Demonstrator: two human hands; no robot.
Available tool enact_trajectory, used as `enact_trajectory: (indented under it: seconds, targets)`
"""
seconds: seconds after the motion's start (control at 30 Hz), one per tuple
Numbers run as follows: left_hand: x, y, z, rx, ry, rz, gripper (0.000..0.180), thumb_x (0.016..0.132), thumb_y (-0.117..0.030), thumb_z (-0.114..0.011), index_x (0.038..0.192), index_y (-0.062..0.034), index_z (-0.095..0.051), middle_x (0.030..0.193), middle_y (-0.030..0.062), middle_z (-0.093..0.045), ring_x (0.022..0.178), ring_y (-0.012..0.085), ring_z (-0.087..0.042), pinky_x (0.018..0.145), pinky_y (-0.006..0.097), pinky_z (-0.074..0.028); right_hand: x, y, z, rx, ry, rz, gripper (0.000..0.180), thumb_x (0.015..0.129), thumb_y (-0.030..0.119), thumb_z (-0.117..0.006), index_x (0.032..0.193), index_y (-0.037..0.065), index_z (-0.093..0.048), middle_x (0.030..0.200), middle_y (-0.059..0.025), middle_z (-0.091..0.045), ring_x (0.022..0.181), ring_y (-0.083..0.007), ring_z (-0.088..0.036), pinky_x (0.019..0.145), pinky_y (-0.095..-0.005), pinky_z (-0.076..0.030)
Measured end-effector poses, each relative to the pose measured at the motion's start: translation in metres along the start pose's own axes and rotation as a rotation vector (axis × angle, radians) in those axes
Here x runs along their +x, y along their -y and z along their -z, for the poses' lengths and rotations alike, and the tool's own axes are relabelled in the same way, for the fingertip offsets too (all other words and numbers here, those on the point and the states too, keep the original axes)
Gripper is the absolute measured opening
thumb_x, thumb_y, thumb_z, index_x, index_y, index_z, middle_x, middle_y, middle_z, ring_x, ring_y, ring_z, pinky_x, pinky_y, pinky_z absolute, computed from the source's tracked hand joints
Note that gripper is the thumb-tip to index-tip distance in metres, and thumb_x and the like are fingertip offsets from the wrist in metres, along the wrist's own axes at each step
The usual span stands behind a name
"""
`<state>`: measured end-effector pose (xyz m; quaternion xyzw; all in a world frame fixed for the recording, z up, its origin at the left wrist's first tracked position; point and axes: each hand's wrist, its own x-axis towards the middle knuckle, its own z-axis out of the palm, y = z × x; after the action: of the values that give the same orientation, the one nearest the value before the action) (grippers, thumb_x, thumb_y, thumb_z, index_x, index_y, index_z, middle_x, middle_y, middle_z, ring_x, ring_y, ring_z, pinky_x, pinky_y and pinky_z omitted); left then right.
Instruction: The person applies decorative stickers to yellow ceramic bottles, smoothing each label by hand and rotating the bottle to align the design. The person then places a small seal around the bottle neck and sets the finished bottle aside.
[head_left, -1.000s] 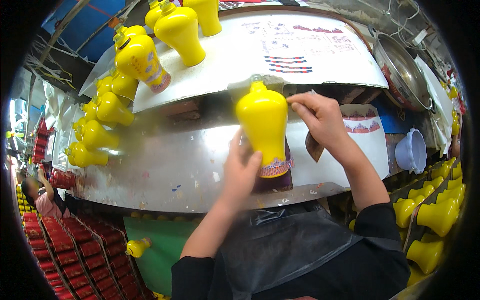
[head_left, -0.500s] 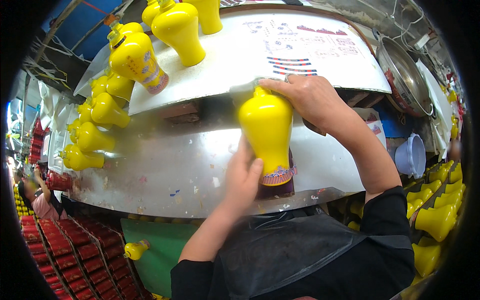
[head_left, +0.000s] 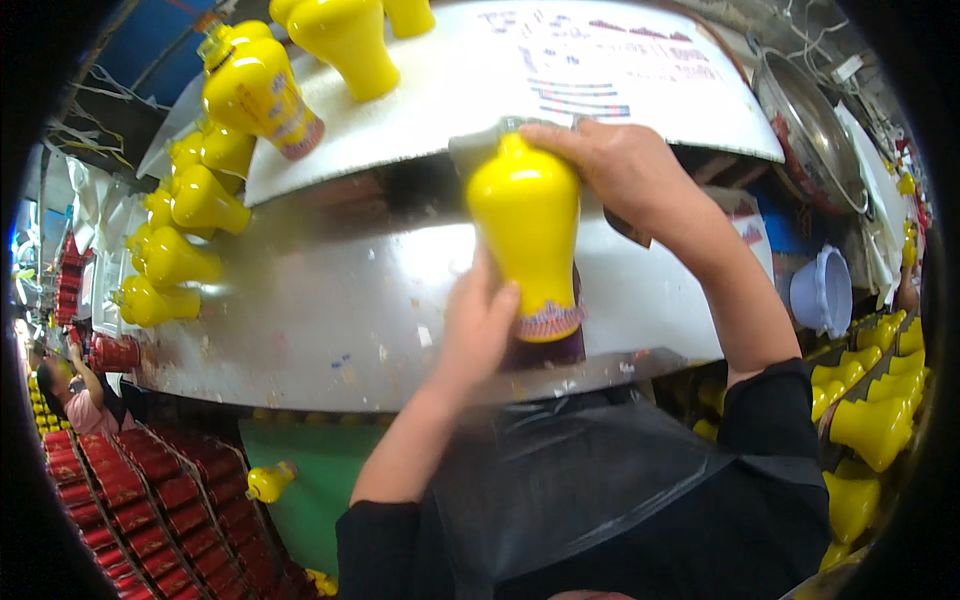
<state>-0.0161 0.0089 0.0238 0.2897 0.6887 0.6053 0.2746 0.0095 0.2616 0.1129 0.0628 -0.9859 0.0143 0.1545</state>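
A glossy yellow bottle (head_left: 525,205) with a narrow clear neck stands out over the metal worktop, its base toward me. Round its lower end runs a patterned blue and red band (head_left: 550,320). My right hand (head_left: 630,175) is closed on the neck, with fingers hidden behind it. My left hand (head_left: 475,325) grips the bottle's lower left side, thumb in front and the other fingers out of sight behind. Beside the neck is a flat grey thing (head_left: 472,152) that I cannot make out. A dark block (head_left: 560,350) shows behind the base.
On a raised white board (head_left: 430,110) lie printed decals (head_left: 580,100); a decorated yellow bottle (head_left: 262,95) stands at its left. More yellow bottles (head_left: 180,255) lie on the metal worktop (head_left: 330,300). A metal pan (head_left: 810,130) and pale bucket (head_left: 822,290) are at right. A person (head_left: 90,405) is far left.
The whole view has shifted a little, so the worktop, bottle and my hands sit higher in the picture. Both hands keep the same hold on the bottle.
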Motion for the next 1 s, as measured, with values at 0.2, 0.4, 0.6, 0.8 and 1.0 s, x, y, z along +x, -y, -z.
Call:
enact_trajectory:
  seconds: [0.2, 0.4, 0.6, 0.8, 1.0]
  targets:
    - [-0.010, 0.010, -0.004, 0.366, -0.151, -0.111, 0.066, 0.102, -0.022, -0.050, 0.159, 0.0030, -0.032, 0.137, 0.0256, -0.055, 0.124, 0.0397, -0.052, 0.110, 0.049, -0.037, -0.045, 0.014, -0.009, 0.705, 0.004, -0.449, 0.034, 0.099, 0.017, -0.061, 0.127, 0.000, -0.070, 0.111, -0.0210, -0.075, 0.101, -0.0325, -0.074, 0.089, -0.0397, -0.058]
    - [0.002, 0.007, -0.007, 0.106, -0.112, -0.105, 0.065, 0.098, -0.017, -0.048, 0.159, 0.0025, -0.033, 0.127, 0.0292, -0.063, 0.115, 0.0435, -0.060, 0.104, 0.049, -0.043, -0.074, 0.046, -0.009, 0.928, 0.204, -0.576, 0.075, 0.094, 0.029, -0.068, 0.157, 0.000, -0.041, 0.122, -0.0307, -0.069, 0.107, -0.0344, -0.073, 0.092, -0.0407, -0.057]
    - [-0.010, -0.005, -0.005, 0.044, -0.010, -0.016, 0.070, 0.104, -0.029, -0.045, 0.161, 0.0050, -0.024, 0.151, 0.0254, -0.047, 0.140, 0.0369, -0.044, 0.117, 0.042, -0.032, -0.086, 0.056, -0.012, 1.031, 0.335, -0.609, 0.083, 0.089, 0.038, -0.070, 0.157, 0.000, -0.041, 0.130, -0.0294, -0.065, 0.091, -0.0287, -0.072, 0.081, -0.0360, -0.056]
    - [-0.016, 0.010, -0.007, 0.251, -0.037, -0.172, 0.078, 0.103, -0.038, -0.053, 0.162, 0.0053, -0.024, 0.155, 0.0256, -0.046, 0.142, 0.0372, -0.046, 0.119, 0.043, -0.032, -0.093, 0.068, -0.018, 1.048, 0.311, -0.607, 0.094, 0.084, 0.050, -0.077, 0.156, 0.000, -0.043, 0.134, -0.0257, -0.062, 0.079, -0.0204, -0.065, 0.073, -0.0312, -0.053]
    - [-0.014, 0.019, -0.011, 0.279, -0.072, -0.208, 0.081, 0.100, -0.035, -0.057, 0.162, 0.0045, -0.023, 0.144, 0.0273, -0.053, 0.127, 0.0423, -0.051, 0.112, 0.051, -0.034, -0.091, 0.073, -0.015, 1.120, 0.339, -0.670, 0.101, 0.082, 0.063, -0.078, 0.154, 0.000, -0.045, 0.130, -0.0267, -0.063, 0.078, -0.0185, -0.065, 0.070, -0.0302, -0.052]
